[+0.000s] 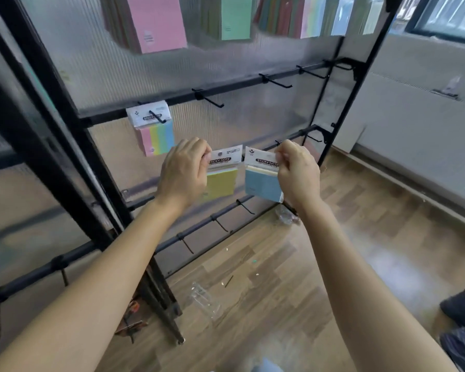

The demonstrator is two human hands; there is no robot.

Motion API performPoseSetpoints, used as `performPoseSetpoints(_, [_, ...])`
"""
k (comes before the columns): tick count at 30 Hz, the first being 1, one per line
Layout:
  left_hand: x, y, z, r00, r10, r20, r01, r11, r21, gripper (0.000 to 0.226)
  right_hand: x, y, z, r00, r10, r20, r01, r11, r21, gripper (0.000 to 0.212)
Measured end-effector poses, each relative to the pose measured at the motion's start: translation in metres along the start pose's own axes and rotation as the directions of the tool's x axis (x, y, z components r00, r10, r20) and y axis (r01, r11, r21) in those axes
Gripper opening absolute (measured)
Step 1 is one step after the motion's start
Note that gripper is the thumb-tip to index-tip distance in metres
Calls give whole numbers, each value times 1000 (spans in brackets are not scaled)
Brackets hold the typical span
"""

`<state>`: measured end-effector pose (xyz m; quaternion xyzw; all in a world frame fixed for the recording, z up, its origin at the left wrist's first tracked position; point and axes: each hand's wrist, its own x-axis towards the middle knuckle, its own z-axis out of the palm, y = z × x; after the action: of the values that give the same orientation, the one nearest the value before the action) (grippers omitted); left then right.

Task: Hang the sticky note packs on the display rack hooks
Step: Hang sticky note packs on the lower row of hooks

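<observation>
The yellow sticky note pack (222, 181) hangs from my left grip (184, 170), pinched at the left edge of its white "STICKY NOTE" header card. The blue sticky note pack (262, 183) hangs from my right grip (297, 173), pinched at the right edge of its header. Both grips are closed on the cards. The two packs sit side by side, just apart, in the air in front of the display rack (65, 146), between its middle rail (239, 84) and lower rail (199, 226). Each pack is a clear sleeve: one holds yellow notes, the other blue notes with a pale layer on top.

At the left end of the middle rail, a hung pack (155, 132) holds pink, yellow, green and blue strips. Beside it on the rail is an empty hook (212, 101), with more bare hooks farther right. Along the rack's top edge hang larger pads, pink (156, 22) and green (235, 17). Crumpled clear wrappers (203, 299) lie on the wooden floor (360, 237).
</observation>
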<state>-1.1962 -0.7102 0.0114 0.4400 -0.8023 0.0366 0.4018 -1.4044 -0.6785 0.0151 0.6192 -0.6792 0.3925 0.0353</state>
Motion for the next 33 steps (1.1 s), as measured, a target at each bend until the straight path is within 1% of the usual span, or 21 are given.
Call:
performPoseSetpoints(5, [32,5,37,1000,0,13,0,1000,-4,14,35,37,6,1000,-22,11,22,1000,13,9])
performPoseSetpoints(9, [62,11,72,1000,12,26,-12,1000,-5,20,73,75,7,998,-65,9,65,997,44,9])
performPoseSetpoints(12, [93,27,102,1000,-11,-11,11,1000,-13,23,107,110,3,992,-128,2,128,990,63,15])
performPoseSetpoints(16, [132,52,143,997,-39,-62,39,999,4,22,152,160,-6,979,-205,10,203,977,71,10])
performPoseSetpoints(18, [149,61,160,994,-72,-88,73,997,10,23,170,182,-9,972,-233,16,231,970,81,10])
performPoseSetpoints(21, [168,74,182,984,-126,-127,130,991,24,18,194,210,-12,960,-278,35,274,957,91,10])
performPoseSetpoints(27, [201,83,213,982,-144,-120,150,988,38,17,233,246,-11,962,-269,57,261,958,120,12])
performPoseSetpoints(33, [238,80,234,989,-92,-114,95,995,24,20,269,264,-7,970,-241,0,240,963,121,14])
